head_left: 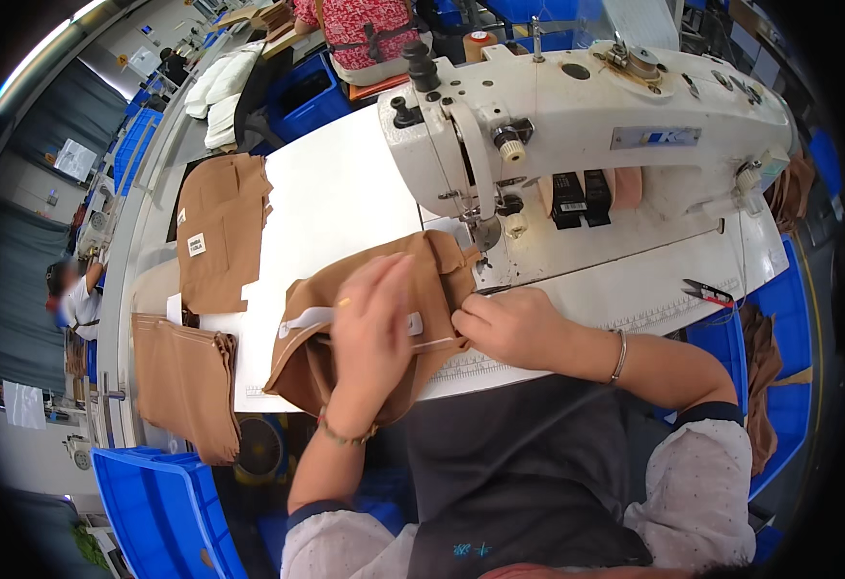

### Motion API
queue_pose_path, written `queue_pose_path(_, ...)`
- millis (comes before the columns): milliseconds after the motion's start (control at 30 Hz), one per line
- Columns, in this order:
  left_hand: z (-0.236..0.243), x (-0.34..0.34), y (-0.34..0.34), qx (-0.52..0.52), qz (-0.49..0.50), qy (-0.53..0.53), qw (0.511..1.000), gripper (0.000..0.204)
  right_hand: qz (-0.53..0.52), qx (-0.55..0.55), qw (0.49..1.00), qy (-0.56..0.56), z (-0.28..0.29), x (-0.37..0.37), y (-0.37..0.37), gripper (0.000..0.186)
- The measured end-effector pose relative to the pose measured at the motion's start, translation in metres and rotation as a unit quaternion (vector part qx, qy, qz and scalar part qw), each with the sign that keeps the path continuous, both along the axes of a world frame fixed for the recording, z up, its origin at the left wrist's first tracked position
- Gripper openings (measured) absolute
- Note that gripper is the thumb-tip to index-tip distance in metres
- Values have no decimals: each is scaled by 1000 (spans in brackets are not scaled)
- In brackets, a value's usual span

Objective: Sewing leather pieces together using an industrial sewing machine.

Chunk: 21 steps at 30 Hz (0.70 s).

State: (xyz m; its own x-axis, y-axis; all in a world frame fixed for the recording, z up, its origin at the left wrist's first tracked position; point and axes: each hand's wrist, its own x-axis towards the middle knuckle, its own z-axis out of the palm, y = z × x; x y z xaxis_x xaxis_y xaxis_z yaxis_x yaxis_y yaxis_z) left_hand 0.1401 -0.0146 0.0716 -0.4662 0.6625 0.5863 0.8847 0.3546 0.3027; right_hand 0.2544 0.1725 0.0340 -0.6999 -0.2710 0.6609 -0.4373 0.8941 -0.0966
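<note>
A brown sewn fabric piece (432,265), shaped like a bag, lies on the white sewing table in front of the machine's needle area (485,236). It has an opening toward me, a white strap-like strip (305,318) and a small white label. Over its middle my left hand (374,323) is raised with fingers stretched out, somewhat blurred by motion. My right hand (509,326) pinches the piece's right edge, fingertips together, just below the presser foot. Whether the edge lies under the foot is hidden.
The white sewing machine (586,106) spans the back right. Brown fabric pieces (220,251) are stacked at left, with a folded brown pile (181,381) nearer. Black-and-red thread snips (708,292) rest at right. Blue crates (167,502) stand beside the table. Other people sit farther off.
</note>
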Motion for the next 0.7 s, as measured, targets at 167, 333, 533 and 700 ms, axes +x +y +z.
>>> queue_pose_path(167,11,1,-144,239,359,43,901,34,-1,-52,998,-21,-1,19,-22,23)
queue_pose_path(333,-43,-9,-203,45,363,-132,921,42,30,-91,994,-44,2,20,-44,35)
queue_pose_path(533,-49,-15,-176,290,212,-228,905,31,10,-242,968,64,22,16,-56,17)
queue_pose_path(700,-20,-19,-136,565,41,-391,726,20,-23,-571,818,60,32,35,-32,7)
